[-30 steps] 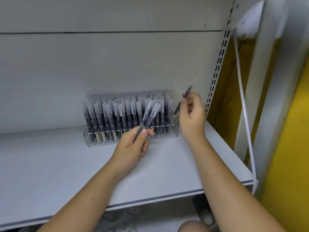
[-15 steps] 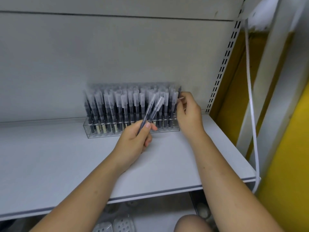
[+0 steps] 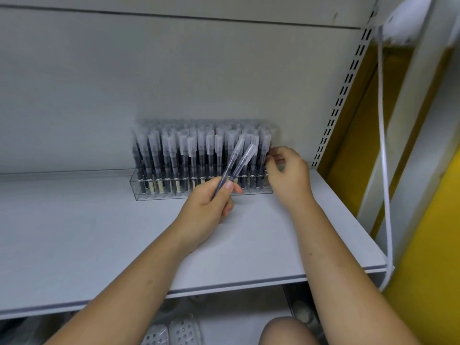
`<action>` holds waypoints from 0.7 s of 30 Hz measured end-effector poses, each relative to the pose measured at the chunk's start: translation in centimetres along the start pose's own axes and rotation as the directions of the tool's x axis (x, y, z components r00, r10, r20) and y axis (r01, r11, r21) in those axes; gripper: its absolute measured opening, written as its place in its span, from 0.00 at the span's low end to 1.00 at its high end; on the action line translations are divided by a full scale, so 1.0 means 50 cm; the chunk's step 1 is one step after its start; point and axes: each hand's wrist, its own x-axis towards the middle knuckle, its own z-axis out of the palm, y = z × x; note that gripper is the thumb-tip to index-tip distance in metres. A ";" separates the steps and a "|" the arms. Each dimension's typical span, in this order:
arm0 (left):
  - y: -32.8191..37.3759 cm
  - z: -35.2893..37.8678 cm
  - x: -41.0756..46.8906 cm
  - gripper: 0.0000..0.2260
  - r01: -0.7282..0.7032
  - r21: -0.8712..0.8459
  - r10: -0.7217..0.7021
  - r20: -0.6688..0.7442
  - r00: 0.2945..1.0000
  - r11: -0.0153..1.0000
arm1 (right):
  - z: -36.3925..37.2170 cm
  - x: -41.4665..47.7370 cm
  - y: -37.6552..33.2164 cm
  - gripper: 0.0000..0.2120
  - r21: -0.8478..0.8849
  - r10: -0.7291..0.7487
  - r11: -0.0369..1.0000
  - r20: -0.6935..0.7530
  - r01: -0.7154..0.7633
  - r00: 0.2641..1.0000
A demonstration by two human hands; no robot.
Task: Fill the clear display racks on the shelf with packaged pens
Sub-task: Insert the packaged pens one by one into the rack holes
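Note:
A clear display rack (image 3: 138, 193) stands at the back of the grey shelf (image 3: 99, 245), packed with several upright packaged pens (image 3: 184, 150). In front of the rack's right half, my left hand (image 3: 206, 207) grips two packaged pens (image 3: 240, 159) that point up and to the right. My right hand (image 3: 288, 178) is at the rack's right end, its curled fingertips pinching the last pen (image 3: 265, 145) standing there. The lower part of that pen is hidden by my fingers.
A slotted metal upright (image 3: 341, 95) bounds the shelf on the right, with a yellow wall (image 3: 423, 245) beyond it. A white strap (image 3: 384, 170) hangs down past the shelf's right corner. Below the shelf edge are my knee (image 3: 286, 332) and pale sandals (image 3: 174, 334).
My right hand brought a single pen down from the air to the rack's right end and lowered it among the others. My left hand stayed put with its two pens.

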 end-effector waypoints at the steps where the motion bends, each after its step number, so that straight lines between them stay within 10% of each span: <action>1: 0.001 0.000 -0.001 0.13 -0.002 0.006 0.002 -0.004 1.000 1.000 | -0.002 -0.003 -0.002 0.09 0.023 0.007 1.000 -0.025 -0.006 1.000; 7: 0.003 0.001 -0.002 0.12 -0.005 -0.002 0.005 -0.003 1.000 1.000 | -0.029 -0.025 -0.049 0.04 0.245 -0.022 0.967 -0.196 0.071 0.980; 15: -0.007 0.000 0.002 0.11 -0.021 -0.027 0.021 -0.009 1.000 0.999 | -0.037 -0.055 -0.093 0.08 0.518 0.008 0.820 0.415 -0.244 0.910; 21: -0.008 -0.002 0.003 0.11 -0.057 -0.039 0.058 0.029 0.998 0.998 | -0.033 -0.059 -0.088 0.04 0.476 -0.023 0.836 0.529 -0.275 0.848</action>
